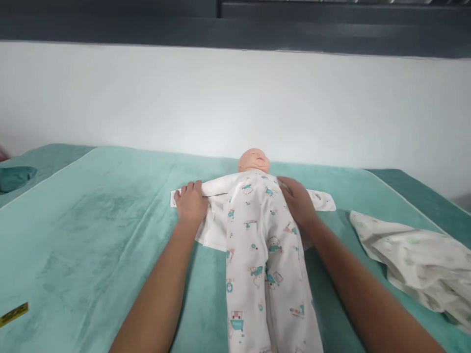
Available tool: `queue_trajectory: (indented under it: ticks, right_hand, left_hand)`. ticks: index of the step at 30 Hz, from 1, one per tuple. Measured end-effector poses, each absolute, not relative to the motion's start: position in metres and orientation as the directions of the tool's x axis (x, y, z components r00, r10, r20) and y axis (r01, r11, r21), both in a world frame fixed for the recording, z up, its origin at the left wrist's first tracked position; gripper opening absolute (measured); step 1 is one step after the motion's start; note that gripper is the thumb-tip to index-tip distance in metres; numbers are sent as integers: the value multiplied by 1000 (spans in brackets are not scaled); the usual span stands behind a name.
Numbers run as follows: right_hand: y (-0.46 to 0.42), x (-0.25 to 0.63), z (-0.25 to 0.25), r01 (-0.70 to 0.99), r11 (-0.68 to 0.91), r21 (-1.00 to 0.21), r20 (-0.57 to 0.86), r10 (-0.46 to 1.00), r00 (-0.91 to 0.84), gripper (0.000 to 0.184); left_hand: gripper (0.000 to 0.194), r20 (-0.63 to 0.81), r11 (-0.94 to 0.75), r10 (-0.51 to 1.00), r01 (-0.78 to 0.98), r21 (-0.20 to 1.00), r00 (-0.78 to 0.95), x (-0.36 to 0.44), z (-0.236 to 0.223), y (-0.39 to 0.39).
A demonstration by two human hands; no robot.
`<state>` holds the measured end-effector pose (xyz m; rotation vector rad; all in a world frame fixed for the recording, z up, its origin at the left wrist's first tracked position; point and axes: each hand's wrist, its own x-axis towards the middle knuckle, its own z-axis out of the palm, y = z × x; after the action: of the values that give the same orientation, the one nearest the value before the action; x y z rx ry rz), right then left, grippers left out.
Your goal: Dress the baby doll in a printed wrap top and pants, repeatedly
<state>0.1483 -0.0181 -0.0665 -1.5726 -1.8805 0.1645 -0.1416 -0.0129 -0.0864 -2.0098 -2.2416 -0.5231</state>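
White garment (248, 235), likely soft, limp; lift at shoulders. Left hand (192, 202) curled over sleeve (218, 185), right hand (299, 203) against garment; finger closure indeterminable.

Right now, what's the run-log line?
left hand on white sleeve | right hand at side of printed garment | doll face up, head uncovered | green-spotted cloth rumpled at right

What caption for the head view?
Left hand on a white sleeve, right hand at printed clothing, doll lying on a green cover.
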Motion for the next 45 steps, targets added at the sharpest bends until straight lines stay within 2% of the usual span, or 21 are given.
queue_trajectory:
  ticks: [3, 5, 8, 11, 13, 16, 17, 19, 20, 22, 24, 29, 35, 40, 45]
  right_hand:
    - [-23, 176, -91, 912, 127, -390, 461, 884, 74, 43]
    - [-21, 183, -95, 912, 66, -404, 482, 863, 151, 42]
    - [-15, 182, -92, 890, 71, -451, 488, 854, 180, 40]
    - [-12, 180, -89, 871, 78, -485, 468, 865, 183, 38]
    - [-11, 181, -89, 863, 45, -503, 450, 866, 217, 37]
    - [-11, 184, -90, 850, 3, -527, 427, 865, 262, 37]
    - [-11, 185, -90, 844, -4, -536, 421, 865, 272, 36]
    - [-12, 186, -90, 833, -6, -553, 419, 862, 285, 36]
    - [-12, 187, -90, 829, -1, -559, 423, 860, 286, 35]
    - [-12, 187, -90, 824, 17, -567, 437, 854, 284, 34]
    - [-12, 187, -91, 815, 27, -579, 448, 845, 290, 34]
    - [-13, 189, -92, 779, 36, -626, 447, 835, 321, 36]
    - [-13, 194, -92, 673, 50, -738, 431, 802, 413, 30]
    - [-13, 197, -90, 476, 78, -876, 326, 824, 463, 28]
    - [-10, 202, -89, 373, 46, -927, 252, 812, 526, 25]
  left_hand:
    - [49, 288, 96, 947, 979, 178, -145, -138, -91, -14]
    - [51, 289, 105, 945, 979, 177, -153, -137, -93, -15]
    - [53, 287, 139, 940, 974, 178, -187, -135, -90, -22]
    - [57, 370, 140, 909, 976, 167, -193, -119, -69, -32]
    - [53, 440, 26, 891, 981, 192, -109, -94, -47, -36]
    - [41, 357, -306, 914, 908, 287, 195, -39, -14, -33]
    - [37, 295, -378, 907, 890, 255, 301, -19, -7, -29]
    - [34, 156, -499, 861, 863, 77, 484, 18, 1, -20]
    - [34, 67, -512, 857, 859, -4, 511, 33, 2, -14]
    - [34, -80, -497, 867, 863, -89, 492, 56, -1, -3]
    - [38, -136, -478, 876, 871, -115, 463, 71, -8, 6]
    - [44, -156, -440, 894, 888, -133, 420, 81, -17, 16]
    - [47, -167, -449, 888, 886, -114, 428, 59, 5, 16]
    - [42, -210, -421, 895, 900, -111, 393, 28, 29, 19]
    - [43, -195, -382, 912, 919, -95, 360, 2, 47, 17]
